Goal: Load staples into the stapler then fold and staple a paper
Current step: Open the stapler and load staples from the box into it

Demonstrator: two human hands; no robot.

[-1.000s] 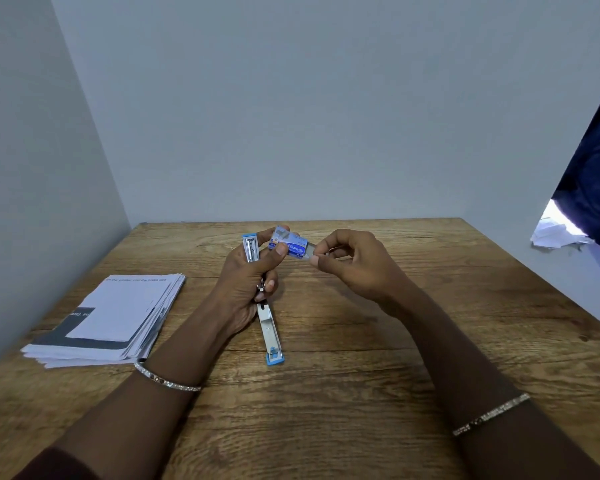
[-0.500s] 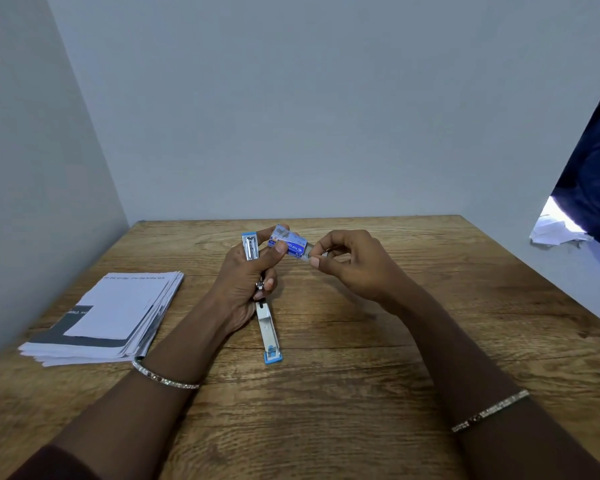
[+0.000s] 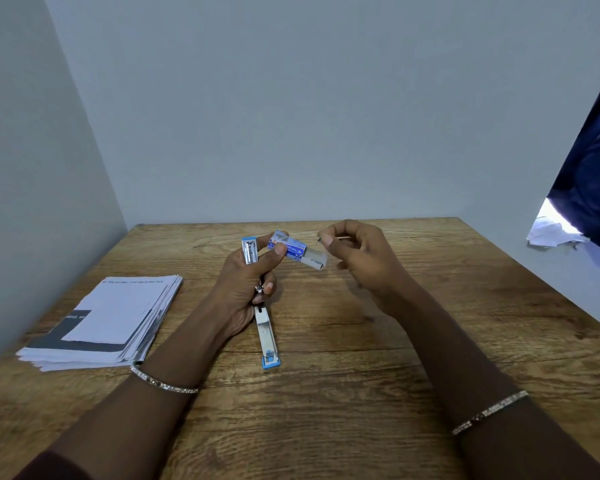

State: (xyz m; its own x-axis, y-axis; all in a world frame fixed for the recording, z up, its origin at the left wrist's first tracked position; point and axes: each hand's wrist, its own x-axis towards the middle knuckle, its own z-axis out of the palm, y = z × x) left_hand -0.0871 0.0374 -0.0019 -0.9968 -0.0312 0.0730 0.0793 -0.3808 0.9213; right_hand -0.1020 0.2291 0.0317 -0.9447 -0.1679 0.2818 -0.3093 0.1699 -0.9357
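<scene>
My left hand (image 3: 246, 285) grips a blue and silver stapler (image 3: 266, 336) swung wide open, one arm pointing up past my fingers, the other lying toward me on the table. Thumb and forefinger of that same hand pinch a small blue staple box (image 3: 293, 249) with its inner tray slid out to the right. My right hand (image 3: 361, 258) hovers just right of the box, fingertips pinched on a thin strip of staples (image 3: 321, 239) lifted clear of the tray. A stack of white printed paper (image 3: 108, 320) lies at the left.
The wooden table (image 3: 361, 393) sits in a corner between grey walls at the left and back. A dark blue cloth (image 3: 593, 174) and crumpled white paper (image 3: 551, 233) show beyond the right edge. Thin bracelets circle both wrists.
The box's inner tray has slid out to the right. My right hand has pulled away from the box, up and to the right, with the staple strip pinched in its fingers.
</scene>
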